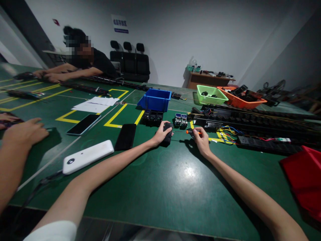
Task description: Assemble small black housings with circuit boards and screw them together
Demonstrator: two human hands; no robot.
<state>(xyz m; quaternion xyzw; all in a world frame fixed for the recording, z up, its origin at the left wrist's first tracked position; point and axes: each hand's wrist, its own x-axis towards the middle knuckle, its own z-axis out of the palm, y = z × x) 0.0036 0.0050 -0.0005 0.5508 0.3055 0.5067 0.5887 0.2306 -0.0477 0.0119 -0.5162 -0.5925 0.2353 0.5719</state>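
Note:
My left hand [162, 134] is closed around a small black block [167, 135] just above the green table [150, 187]. To its right, my right hand [200, 139] grips an orange and black screwdriver [191, 132], whose thin shaft points left toward the block. Behind my left hand stand several black modules [152, 117] in a row. Small silver and blue parts [181, 119] sit behind the gap between my hands. A black phone [125, 136] lies left of my left hand.
A blue bin [157, 99], green basket [211, 95] and orange basket [242, 98] stand behind. Black rails [265, 144] with wires and a red bin [304, 180] are right. A white device [88, 157], another phone [84, 124] and papers [95, 104] lie left, with other people's arms beyond.

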